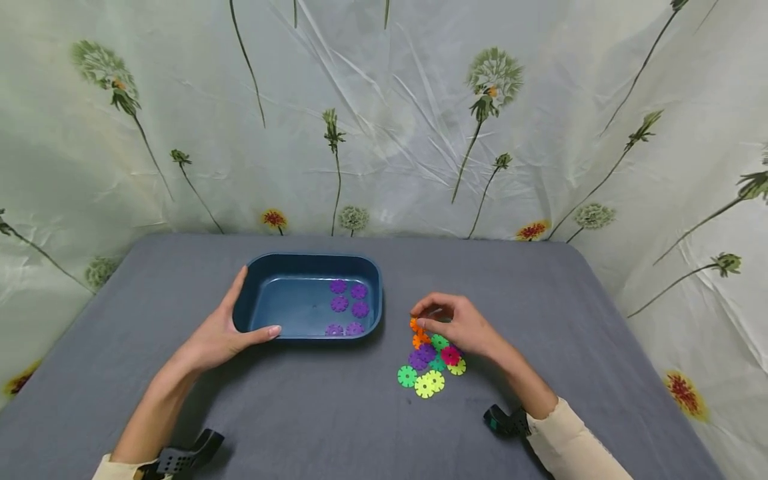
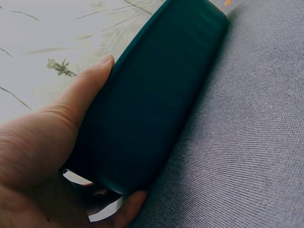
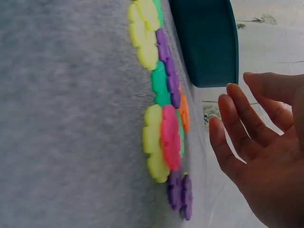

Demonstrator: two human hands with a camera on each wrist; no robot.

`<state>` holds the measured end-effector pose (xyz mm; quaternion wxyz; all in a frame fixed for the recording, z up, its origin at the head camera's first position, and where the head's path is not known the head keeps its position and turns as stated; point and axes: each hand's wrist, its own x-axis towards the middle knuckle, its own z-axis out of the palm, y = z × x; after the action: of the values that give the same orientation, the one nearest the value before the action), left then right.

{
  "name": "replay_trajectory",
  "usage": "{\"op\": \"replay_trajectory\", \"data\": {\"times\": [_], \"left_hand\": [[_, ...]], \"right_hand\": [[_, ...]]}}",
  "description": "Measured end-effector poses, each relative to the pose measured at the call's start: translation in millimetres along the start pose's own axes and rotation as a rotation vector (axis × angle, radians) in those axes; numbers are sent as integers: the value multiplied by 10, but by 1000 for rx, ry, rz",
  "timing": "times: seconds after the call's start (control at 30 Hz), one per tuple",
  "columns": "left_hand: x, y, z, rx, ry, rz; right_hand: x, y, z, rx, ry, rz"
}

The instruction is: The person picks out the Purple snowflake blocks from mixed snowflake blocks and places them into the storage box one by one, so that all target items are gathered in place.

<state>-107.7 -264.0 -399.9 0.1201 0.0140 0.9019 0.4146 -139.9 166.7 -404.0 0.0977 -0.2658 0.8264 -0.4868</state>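
My left hand [image 1: 219, 339] grips the left end of a blue plastic tub [image 1: 288, 308], the thumb along its front rim. In the left wrist view a finger reaches under the lower corner of the tub [image 2: 147, 104]. Several purple notched discs [image 1: 339, 304] lie inside, toward the right. Above a loose pile of coloured notched discs, my right hand [image 1: 465, 327] hovers with bent fingers, its fingertips overlapping an orange disc [image 1: 414, 325] in the head view. From the right wrist, a gap shows between thumb and fingers [image 3: 235, 126], with nothing in it.
The pile holds yellow-green discs [image 1: 424, 386], green discs [image 1: 407, 376], purple discs [image 1: 417, 360] and a red-pink disc [image 1: 450, 355], some overlapping. Grey cloth [image 1: 336, 413] covers the table. Behind it hangs a flower-printed curtain [image 1: 408, 167].
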Motion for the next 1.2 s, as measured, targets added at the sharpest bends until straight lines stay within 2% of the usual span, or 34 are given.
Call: {"op": "replay_trajectory", "data": {"times": [0.33,0.6,1.2], "left_hand": [[-18,-4,-16,-12,4,3],[-19,0,-7,-8,2,-1],[-14,19,-4,13,12,-1]], "right_hand": [[-73,78,-15,10,-43,24],[-133,109,-52,-77,-74,40],[-173,148,-37,-163,-130,71]]}}
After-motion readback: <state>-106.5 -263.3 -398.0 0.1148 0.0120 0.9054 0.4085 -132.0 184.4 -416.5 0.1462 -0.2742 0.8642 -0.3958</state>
